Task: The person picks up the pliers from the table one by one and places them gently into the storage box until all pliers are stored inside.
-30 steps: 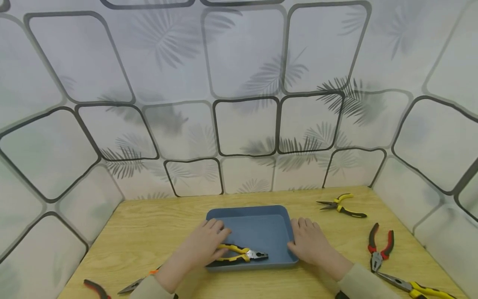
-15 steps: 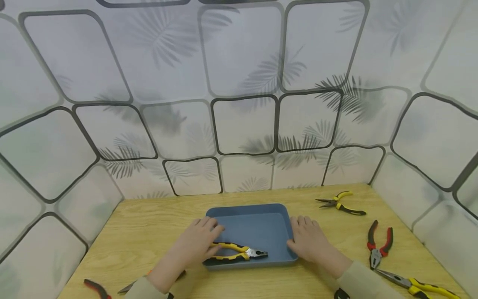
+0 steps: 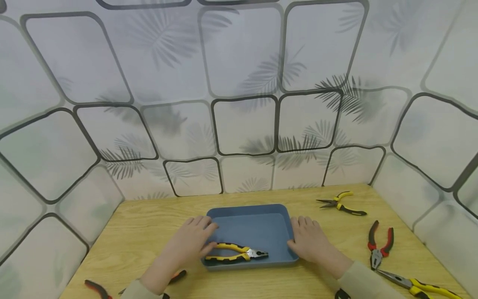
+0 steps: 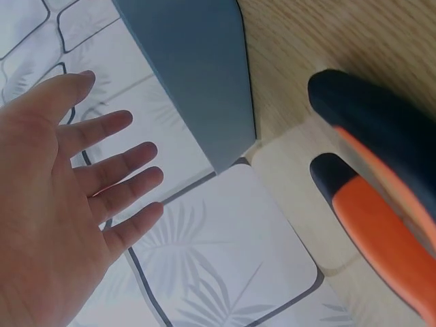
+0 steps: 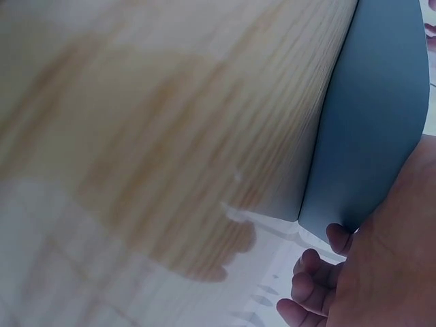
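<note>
- Resting at the left edge of the blue tray [image 3: 257,212], the left hand [image 3: 190,243] has its fingers spread straight and holds nothing; the left wrist view shows the open palm beside the tray wall.
- The right hand [image 3: 308,241] lies flat against the tray's right rim, fingers relaxed, gripping nothing.
- Yellow-handled pliers [image 3: 237,253] lie inside the tray near its front, just beside the left fingertips.
- On the wooden worktop [image 3: 149,224], small yellow pliers [image 3: 341,203] sit to the far right, red-handled pliers [image 3: 378,245] nearer, and long-nose pliers [image 3: 416,285] at the front right.
- Orange-handled pliers [image 4: 381,204] lie by the left wrist.
</note>
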The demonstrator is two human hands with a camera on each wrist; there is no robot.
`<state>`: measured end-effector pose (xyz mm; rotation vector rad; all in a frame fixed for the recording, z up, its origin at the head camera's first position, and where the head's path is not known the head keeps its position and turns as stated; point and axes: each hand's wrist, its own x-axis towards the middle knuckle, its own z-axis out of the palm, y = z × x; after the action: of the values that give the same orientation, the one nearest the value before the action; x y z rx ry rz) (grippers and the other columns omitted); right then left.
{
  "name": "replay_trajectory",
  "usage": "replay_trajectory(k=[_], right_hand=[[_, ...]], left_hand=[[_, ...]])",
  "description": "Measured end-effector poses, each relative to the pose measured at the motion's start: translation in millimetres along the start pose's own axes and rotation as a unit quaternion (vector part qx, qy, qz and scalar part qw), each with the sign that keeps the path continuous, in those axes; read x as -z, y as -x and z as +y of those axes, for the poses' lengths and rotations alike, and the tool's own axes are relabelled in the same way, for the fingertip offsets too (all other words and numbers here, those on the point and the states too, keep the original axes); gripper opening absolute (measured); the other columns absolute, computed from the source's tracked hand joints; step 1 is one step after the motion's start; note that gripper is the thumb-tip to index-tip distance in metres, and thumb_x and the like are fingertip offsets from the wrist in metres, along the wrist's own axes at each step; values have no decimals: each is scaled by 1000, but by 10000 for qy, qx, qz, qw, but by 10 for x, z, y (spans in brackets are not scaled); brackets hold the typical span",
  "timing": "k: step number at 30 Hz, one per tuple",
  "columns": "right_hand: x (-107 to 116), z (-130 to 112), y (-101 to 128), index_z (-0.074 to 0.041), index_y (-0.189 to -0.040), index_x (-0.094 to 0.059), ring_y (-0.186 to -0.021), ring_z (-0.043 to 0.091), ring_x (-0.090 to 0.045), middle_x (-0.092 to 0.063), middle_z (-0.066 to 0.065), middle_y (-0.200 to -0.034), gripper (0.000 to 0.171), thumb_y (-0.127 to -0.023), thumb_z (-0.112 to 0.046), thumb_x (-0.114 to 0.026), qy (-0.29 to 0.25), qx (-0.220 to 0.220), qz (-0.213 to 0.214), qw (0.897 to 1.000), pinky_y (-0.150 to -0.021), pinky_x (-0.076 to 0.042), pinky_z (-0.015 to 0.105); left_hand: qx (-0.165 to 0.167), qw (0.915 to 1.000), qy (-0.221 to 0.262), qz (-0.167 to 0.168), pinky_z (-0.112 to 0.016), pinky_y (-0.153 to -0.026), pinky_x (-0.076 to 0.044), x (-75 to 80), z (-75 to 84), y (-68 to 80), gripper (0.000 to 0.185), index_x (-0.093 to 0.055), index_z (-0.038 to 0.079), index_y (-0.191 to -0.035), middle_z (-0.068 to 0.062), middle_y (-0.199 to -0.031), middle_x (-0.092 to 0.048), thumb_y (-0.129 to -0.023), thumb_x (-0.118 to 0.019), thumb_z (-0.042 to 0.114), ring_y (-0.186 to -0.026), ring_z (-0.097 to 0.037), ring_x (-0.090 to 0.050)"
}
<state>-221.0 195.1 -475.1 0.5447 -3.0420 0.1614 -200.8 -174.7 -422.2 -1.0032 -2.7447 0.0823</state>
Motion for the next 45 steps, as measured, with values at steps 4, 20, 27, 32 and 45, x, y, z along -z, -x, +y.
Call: replay_trajectory(k=[4,20,27,32,45], right_hand=[[16,-10,1,7,-133,-53,-108,43,-59,-61,27,-116,55,-95,-30,-68,-18,-5,-23,10000,-94,-49,61],[18,-7,-3,8,-136,-52,-112,44,-59,-60,29,-119,58,-96,-31,-67,-126,-32,-108,9999,-96,-48,62],[-22,17,-18,7,-135,-52,-112,44,-59,-61,28,-119,56,-96,-31,-65,-126,-48,-146,9998,-96,-47,62],[-9,12,-12,8,-136,-52,-115,45,-59,-60,29,-122,57,-97,-31,-65,-163,-70,-161,9997,-97,-47,62],[-10,1,-7,7,-134,-54,-109,42,-60,-62,26,-116,55,-95,-31,-66,-35,-54,-2,10000,-93,-49,60]], left_hand=[[146,9998,74,-89,-49,-98,-54,23,-28,23,40,-67,13,-133,-6,-125,-66,-100,-73,37,-117,-27,-63],[367,9993,50,-25,-48,-97,-53,87,-108,207,40,-66,11,-133,-5,-119,-64,-101,-71,35,-112,-25,-61],[753,9954,386,-447,-48,-98,-51,65,-135,309,38,-65,15,-133,-2,-121,-63,-104,-67,39,-116,-25,-61],[781,9953,443,-370,-49,-96,-51,36,-161,376,36,-65,15,-131,-2,-119,-63,-103,-68,37,-114,-24,-61],[766,9969,163,-97,-47,-90,-54,8,-148,526,32,-66,17,-124,1,-113,-64,-99,-74,35,-107,-23,-63]])
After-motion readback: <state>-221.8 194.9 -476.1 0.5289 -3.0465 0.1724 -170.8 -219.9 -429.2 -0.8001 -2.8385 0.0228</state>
